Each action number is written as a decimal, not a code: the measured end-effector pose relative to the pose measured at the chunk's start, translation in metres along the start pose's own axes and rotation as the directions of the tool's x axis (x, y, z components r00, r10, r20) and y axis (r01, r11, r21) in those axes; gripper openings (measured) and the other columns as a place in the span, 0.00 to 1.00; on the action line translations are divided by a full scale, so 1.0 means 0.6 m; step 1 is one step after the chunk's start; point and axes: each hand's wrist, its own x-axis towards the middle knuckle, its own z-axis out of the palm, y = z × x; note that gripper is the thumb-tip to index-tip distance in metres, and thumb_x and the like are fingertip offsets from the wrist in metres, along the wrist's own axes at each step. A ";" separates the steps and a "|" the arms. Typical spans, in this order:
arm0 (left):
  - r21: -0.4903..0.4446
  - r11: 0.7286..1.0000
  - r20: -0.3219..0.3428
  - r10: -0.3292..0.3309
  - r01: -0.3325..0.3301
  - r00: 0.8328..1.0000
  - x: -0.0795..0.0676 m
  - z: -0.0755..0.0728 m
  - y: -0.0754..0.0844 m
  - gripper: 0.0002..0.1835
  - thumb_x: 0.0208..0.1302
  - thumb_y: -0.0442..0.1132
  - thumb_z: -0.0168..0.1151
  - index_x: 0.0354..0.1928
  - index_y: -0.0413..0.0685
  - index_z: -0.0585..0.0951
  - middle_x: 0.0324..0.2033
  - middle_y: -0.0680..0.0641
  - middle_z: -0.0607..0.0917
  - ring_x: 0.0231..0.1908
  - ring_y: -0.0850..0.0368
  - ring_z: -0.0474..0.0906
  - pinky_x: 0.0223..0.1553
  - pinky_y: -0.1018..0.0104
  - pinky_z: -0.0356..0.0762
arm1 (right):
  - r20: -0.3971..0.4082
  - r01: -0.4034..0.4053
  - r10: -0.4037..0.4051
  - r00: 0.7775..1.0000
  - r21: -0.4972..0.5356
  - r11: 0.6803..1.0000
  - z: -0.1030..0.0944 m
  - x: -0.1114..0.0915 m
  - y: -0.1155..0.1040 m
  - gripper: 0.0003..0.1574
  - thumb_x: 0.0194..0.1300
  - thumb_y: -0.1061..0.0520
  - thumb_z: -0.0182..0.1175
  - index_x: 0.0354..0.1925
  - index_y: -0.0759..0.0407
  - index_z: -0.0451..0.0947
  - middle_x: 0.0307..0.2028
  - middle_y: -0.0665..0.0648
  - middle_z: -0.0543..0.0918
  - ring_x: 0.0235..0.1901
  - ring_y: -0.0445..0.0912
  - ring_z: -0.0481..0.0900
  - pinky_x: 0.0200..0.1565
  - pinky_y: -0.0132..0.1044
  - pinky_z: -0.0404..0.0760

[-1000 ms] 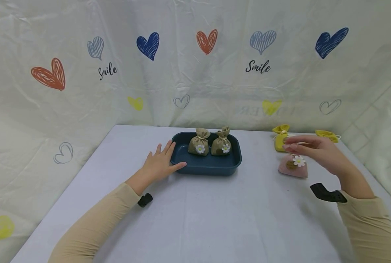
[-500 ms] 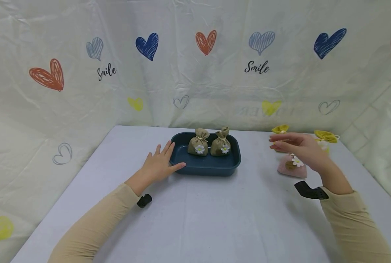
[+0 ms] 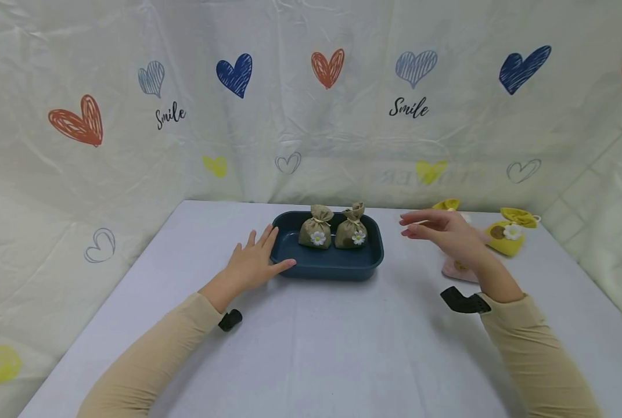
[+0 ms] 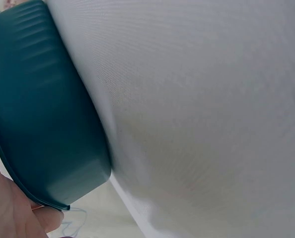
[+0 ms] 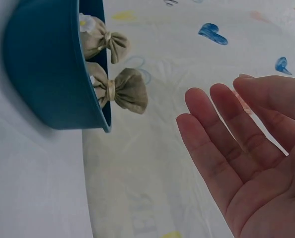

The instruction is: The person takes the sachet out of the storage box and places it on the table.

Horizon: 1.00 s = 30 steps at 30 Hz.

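Note:
Two tan drawstring pouches (image 3: 315, 232) with white daisies stand side by side in a dark teal tray (image 3: 331, 271). My left hand (image 3: 253, 259) rests with spread fingers on the tray's left rim; the left wrist view has the fingers (image 4: 18, 213) at the rim of the tray's wall (image 4: 48, 109). To the right of the tray my right hand (image 3: 446, 233) hangs above the table with nothing in it, fingers lightly bent and apart. Behind and below it, partly covered, are a pink pouch (image 3: 458, 271) and a yellow pouch (image 3: 448, 204).
Another yellow pouch (image 3: 506, 238) with a daisy leans at the table's right rear. A white cloth covers the table (image 3: 311, 348). Behind its far edge hangs a pale curtain (image 3: 342, 133) printed with hearts.
My right hand has moved left from over the pink and yellow pouches toward the tray, uncovering the rightmost yellow pouch. My left hand and the tray have stayed in place.

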 end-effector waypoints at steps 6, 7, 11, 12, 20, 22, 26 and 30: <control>0.009 1.000 -0.002 -0.003 0.003 1.000 0.001 0.001 0.000 0.56 0.68 0.78 0.44 0.83 0.50 0.42 0.82 0.46 0.42 0.78 0.34 0.40 0.71 0.29 0.46 | 0.018 0.033 -0.033 0.999 0.009 0.999 0.037 0.020 0.010 0.20 0.76 0.61 0.61 0.59 0.74 0.77 0.51 0.55 0.86 0.45 0.42 0.87 0.50 0.31 0.82; 0.010 1.000 -0.001 -0.003 0.003 1.000 0.001 0.001 0.000 0.56 0.68 0.78 0.45 0.83 0.50 0.42 0.82 0.46 0.42 0.78 0.35 0.39 0.71 0.29 0.46 | 0.020 0.033 -0.034 0.999 0.007 0.999 0.043 0.023 0.011 0.20 0.76 0.61 0.61 0.59 0.73 0.78 0.52 0.58 0.85 0.45 0.42 0.87 0.50 0.31 0.83; 0.006 1.000 -0.002 -0.002 0.002 1.000 0.001 0.002 0.001 0.56 0.68 0.77 0.45 0.83 0.51 0.42 0.82 0.47 0.42 0.78 0.35 0.39 0.71 0.30 0.46 | 0.026 0.037 -0.037 0.999 0.013 0.999 0.065 0.034 0.013 0.20 0.76 0.61 0.60 0.59 0.73 0.78 0.55 0.69 0.82 0.46 0.46 0.88 0.50 0.34 0.83; 0.004 1.000 -0.002 -0.001 0.001 1.000 0.001 0.002 0.001 0.56 0.68 0.77 0.46 0.83 0.51 0.42 0.82 0.47 0.42 0.78 0.35 0.39 0.71 0.29 0.46 | 0.027 0.033 -0.033 0.999 0.018 0.999 0.069 0.037 0.013 0.20 0.76 0.61 0.60 0.59 0.72 0.78 0.55 0.69 0.82 0.47 0.47 0.88 0.50 0.35 0.83; -0.001 1.000 -0.011 0.003 -0.003 1.000 0.002 0.003 0.000 0.56 0.68 0.78 0.45 0.83 0.51 0.42 0.82 0.47 0.42 0.78 0.35 0.40 0.71 0.29 0.46 | 0.034 0.043 -0.045 0.998 0.064 0.997 0.105 0.056 0.018 0.21 0.76 0.63 0.59 0.60 0.77 0.76 0.57 0.76 0.79 0.46 0.44 0.87 0.51 0.36 0.84; -0.002 1.000 -0.011 0.000 0.000 1.000 0.002 0.003 -0.001 0.56 0.68 0.78 0.45 0.83 0.51 0.42 0.82 0.47 0.42 0.78 0.35 0.39 0.71 0.29 0.46 | 0.032 0.036 -0.038 0.999 0.074 0.997 0.113 0.062 0.019 0.21 0.76 0.64 0.59 0.61 0.77 0.76 0.57 0.76 0.79 0.47 0.44 0.86 0.51 0.38 0.84; -0.002 1.000 -0.010 0.001 -0.001 1.000 0.001 0.003 -0.001 0.56 0.68 0.78 0.45 0.84 0.51 0.42 0.82 0.47 0.42 0.78 0.35 0.39 0.71 0.29 0.46 | 0.024 0.028 -0.030 0.999 0.083 0.996 0.127 0.075 0.021 0.21 0.75 0.65 0.59 0.61 0.77 0.76 0.56 0.76 0.79 0.47 0.49 0.86 0.51 0.40 0.84; -0.009 1.000 -0.012 0.006 -0.006 1.000 0.001 0.003 -0.002 0.56 0.68 0.78 0.45 0.83 0.50 0.43 0.82 0.46 0.43 0.78 0.34 0.40 0.70 0.28 0.46 | 0.034 0.040 -0.043 0.999 0.068 0.997 0.141 0.090 0.020 0.20 0.76 0.64 0.59 0.60 0.76 0.77 0.56 0.75 0.80 0.48 0.55 0.86 0.50 0.40 0.84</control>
